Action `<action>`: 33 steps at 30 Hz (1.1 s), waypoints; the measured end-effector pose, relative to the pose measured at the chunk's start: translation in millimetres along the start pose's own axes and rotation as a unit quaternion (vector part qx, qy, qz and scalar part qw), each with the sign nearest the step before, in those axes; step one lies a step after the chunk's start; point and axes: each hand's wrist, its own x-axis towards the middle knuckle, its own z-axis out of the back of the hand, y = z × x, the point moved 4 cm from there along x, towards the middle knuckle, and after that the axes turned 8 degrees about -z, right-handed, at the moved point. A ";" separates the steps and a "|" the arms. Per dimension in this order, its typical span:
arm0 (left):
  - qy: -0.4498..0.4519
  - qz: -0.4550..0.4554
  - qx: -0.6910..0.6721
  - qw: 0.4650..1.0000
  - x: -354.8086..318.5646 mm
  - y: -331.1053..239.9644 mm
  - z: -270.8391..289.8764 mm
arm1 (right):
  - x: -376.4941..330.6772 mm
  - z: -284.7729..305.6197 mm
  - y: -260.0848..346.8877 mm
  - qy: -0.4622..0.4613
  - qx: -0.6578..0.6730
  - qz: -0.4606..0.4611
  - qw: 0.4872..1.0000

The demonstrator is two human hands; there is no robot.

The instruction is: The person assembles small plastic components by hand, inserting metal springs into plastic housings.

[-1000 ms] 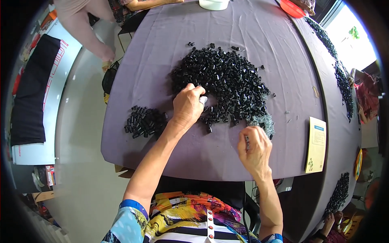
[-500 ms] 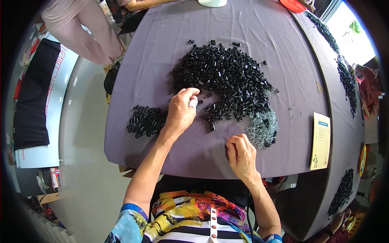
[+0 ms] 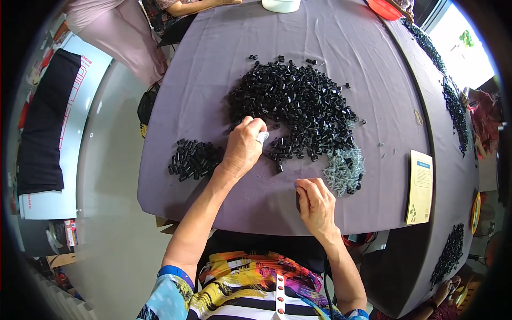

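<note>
A large heap of small black plastic pieces [image 3: 298, 96] covers the middle of the cloth-covered table. At the heap's near left edge is my left hand [image 3: 245, 145], its fingers curled together and a white wrap [image 3: 262, 137] on one finger. What those fingers hold, if anything, is hidden. My right hand [image 3: 318, 202] is closed nearer the table's front edge; a dark bit shows by its thumb, too hidden to name. Just beyond it lies a small pile of clear, thin plastic pieces [image 3: 344, 168]. A smaller group of black pieces [image 3: 194, 159] sits left of my left forearm.
A yellow booklet [image 3: 420, 186] lies at the table's right side, near a rubber band [image 3: 418, 117]. On the adjoining table are more black heaps [image 3: 449, 253]. A white tub [image 3: 281, 5] and a red basin [image 3: 386, 8] stand at the far edge. Other people are around.
My left hand has shifted slightly to the right along the heap's edge, its fingers curling in more. My right hand stays nearly in place. The person at far left has moved.
</note>
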 end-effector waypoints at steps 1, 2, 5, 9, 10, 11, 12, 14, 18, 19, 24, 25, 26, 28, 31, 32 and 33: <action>-0.037 -0.001 -0.006 0.999 -1.0 1.2 3.7 | -0.4 -0.3 1.6 0.002 0.000 -0.001 1.000; -0.036 -0.004 -0.008 0.999 -0.5 -1.1 4.5 | -1.2 0.5 0.4 0.003 -0.004 -0.007 1.000; -0.007 0.182 -0.196 0.964 -12.6 -1.7 2.9 | -2.9 1.2 -4.7 -0.004 -0.006 0.002 1.000; 0.030 0.348 -0.639 0.686 -58.7 -37.5 -15.2 | -1.5 3.0 -3.8 0.011 0.161 -0.113 0.980; 0.029 0.364 -0.655 0.661 -68.2 -46.9 -17.4 | -0.2 2.0 -1.1 0.003 0.229 -0.130 0.965; 0.028 0.377 -0.673 0.636 -74.4 -54.9 -21.7 | 1.9 0.1 -1.2 -0.007 0.294 -0.145 0.945; 0.024 0.385 -0.678 0.625 -80.3 -60.2 -26.0 | 1.6 -2.5 -2.7 -0.016 0.295 -0.142 0.945; 0.022 0.380 -0.683 0.623 -87.3 -62.9 -29.1 | -1.8 -5.5 1.2 -0.011 0.302 -0.153 0.941; 0.015 0.361 -0.673 0.646 -90.7 -64.8 -32.2 | -8.0 -7.8 -2.2 0.001 0.336 -0.184 0.924; 0.008 0.357 -0.664 0.657 -89.9 -65.4 -31.0 | -8.8 -8.5 -2.9 0.001 0.364 -0.194 0.911; 0.014 0.345 -0.650 0.677 -90.5 -65.5 -32.1 | -11.1 -8.6 -4.6 -0.006 0.381 -0.198 0.903; 0.013 0.342 -0.643 0.685 -90.2 -65.4 -31.9 | -11.9 -10.5 -6.2 0.001 0.401 -0.215 0.891; 0.014 0.343 -0.642 0.686 -90.3 -65.7 -31.5 | -12.5 -11.2 -7.3 0.001 0.401 -0.216 0.890; 0.027 0.347 -0.628 0.695 -90.0 -66.3 -30.8 | -12.1 -11.4 -9.0 0.000 0.369 -0.208 0.906; 0.021 0.335 -0.620 0.709 -90.1 -67.7 -31.1 | -10.4 -9.1 -7.2 0.006 0.331 -0.192 0.924; 0.021 0.335 -0.620 0.709 -89.8 -67.8 -31.3 | -10.4 -8.9 -7.8 0.006 0.330 -0.193 0.924; 0.023 0.338 -0.618 0.710 -89.7 -67.5 -31.3 | -10.3 -8.8 -8.1 0.005 0.316 -0.186 0.930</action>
